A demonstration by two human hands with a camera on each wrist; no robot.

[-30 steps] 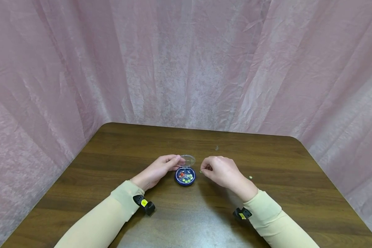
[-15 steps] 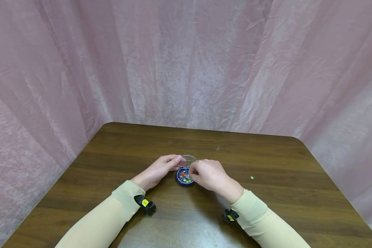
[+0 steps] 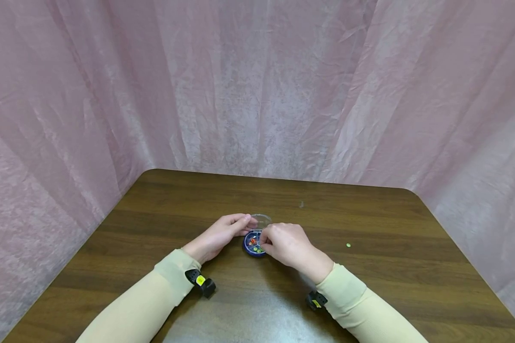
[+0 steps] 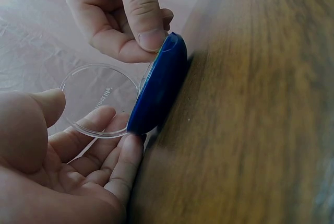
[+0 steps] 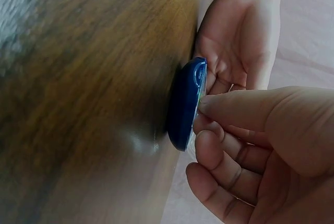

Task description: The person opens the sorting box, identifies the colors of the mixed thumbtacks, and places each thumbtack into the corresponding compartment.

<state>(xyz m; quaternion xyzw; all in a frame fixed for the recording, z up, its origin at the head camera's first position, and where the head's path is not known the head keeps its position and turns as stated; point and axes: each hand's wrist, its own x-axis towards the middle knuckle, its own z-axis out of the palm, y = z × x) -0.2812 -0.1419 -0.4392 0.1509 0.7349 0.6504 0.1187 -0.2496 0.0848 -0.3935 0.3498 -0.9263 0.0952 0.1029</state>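
Observation:
A round blue pill box (image 3: 246,248) with inner dividers sits on the table, its clear lid (image 4: 95,91) raised. Small red and green pieces lie in its compartments; my right fingers cover its right side. At the lid, my left hand (image 3: 220,234) has its thumb by the rim and its fingers behind, lightly holding it; a fingertip touches the blue base. My right hand (image 3: 288,244) is over the box, thumb and forefinger pinched together at the compartments. A trace of green shows at the thumb tip in the right wrist view, a small disc mostly hidden by the fingers.
One small green disc (image 3: 348,245) lies on the brown wooden table (image 3: 154,205), right of the right hand. A small pale mark (image 3: 301,205) shows on the tabletop farther back. Pink curtains (image 3: 249,95) hang behind and beside the table.
My right hand has moved left from beside the pill box to over its right compartments, carrying a small disc. Over the last half second it has shifted only slightly. The left hand stays at the lid.

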